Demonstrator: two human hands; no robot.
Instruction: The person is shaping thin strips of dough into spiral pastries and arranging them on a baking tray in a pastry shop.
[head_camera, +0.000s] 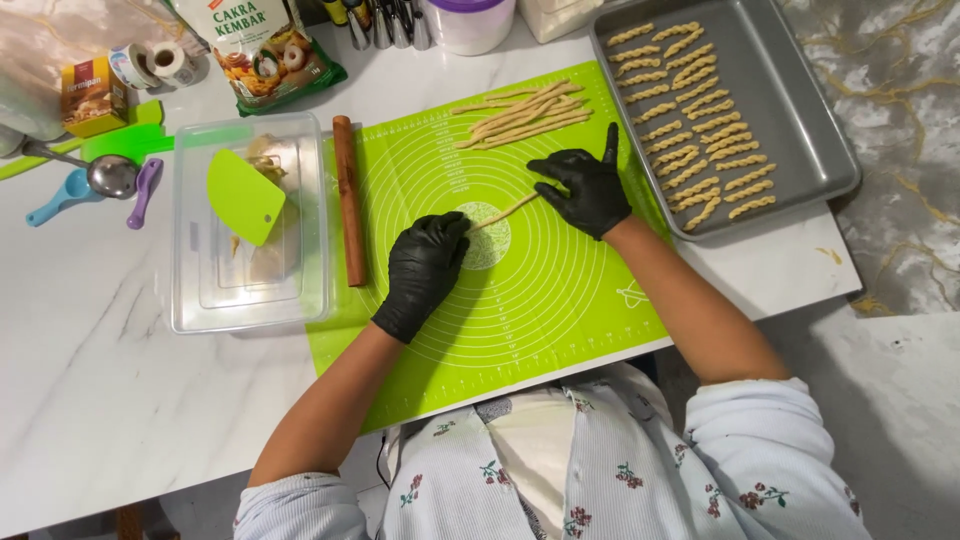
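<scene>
Gloved hands flat on dough strip

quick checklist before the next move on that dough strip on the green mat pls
1. Both ends held: the left hand in a black glove is on the near end of the thin pale dough strip, the right hand on the far end. Ok.
2. Strip in one piece between the hands: ok.
3. Strip lies flat on the bright green silicone mat: ok.
4. Room on the grey metal baking tray: bare metal shows beside the twisted dough pieces. Ok.
5. More strips ready: a pile of straight dough strips lies at the mat's far edge. Ok.
6. Dough stickiness: cannot tell.
</scene>
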